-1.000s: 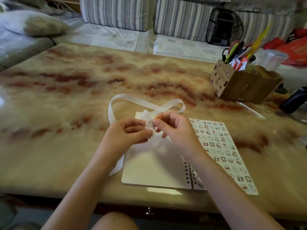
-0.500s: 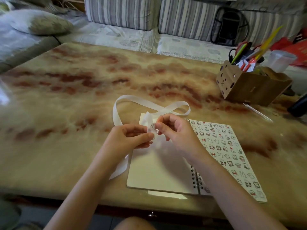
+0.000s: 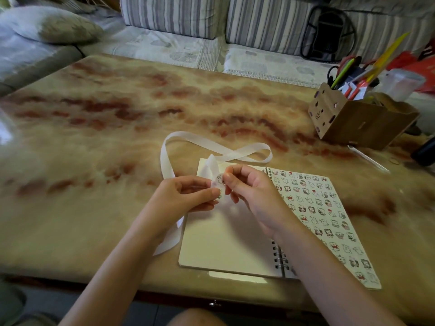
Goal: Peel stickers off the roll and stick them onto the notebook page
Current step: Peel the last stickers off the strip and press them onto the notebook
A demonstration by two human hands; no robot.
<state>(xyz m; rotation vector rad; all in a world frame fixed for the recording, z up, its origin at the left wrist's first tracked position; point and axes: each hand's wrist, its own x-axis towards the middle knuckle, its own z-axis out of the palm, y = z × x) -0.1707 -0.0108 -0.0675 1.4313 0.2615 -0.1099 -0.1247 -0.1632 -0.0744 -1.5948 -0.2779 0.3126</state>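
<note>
Hands meet just above the top of the blank page (image 3: 223, 241), both forearms reaching in from the lower edge of the view. The left hand (image 3: 183, 196) curls thumb and forefinger in a narrow pinch on the white sticker strip (image 3: 211, 147), which loops away over the marbled table (image 3: 117, 137) and trails back under the left wrist. The right hand (image 3: 254, 196), fingers bent, pinches a small printed sticker (image 3: 220, 178) on the strip; it's hard to tell whether the sticker has lifted free. The notebook lies open near the table's front edge, its patterned cover (image 3: 324, 212) spread to the right.
</note>
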